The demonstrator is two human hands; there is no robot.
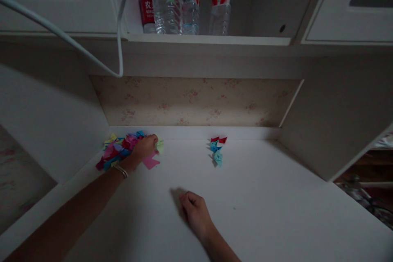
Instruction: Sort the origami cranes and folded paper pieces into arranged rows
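At the back left of the white desk lies a heap of colourful folded paper pieces. My left hand reaches over the heap's right side with its fingers bent together. Right at its fingertips is a light green paper piece; whether it is gripped I cannot make out. A pink paper piece lies flat under that hand. My right hand rests low over the middle of the desk, its fingers curled closed. Their inside is hidden, so I cannot see whether anything is in them.
A small group of folded paper shapes, red, blue and a light teal one, stands at the back, right of centre. Above is a shelf with plastic bottles. A white cable hangs at upper left. Side panels flank the desk.
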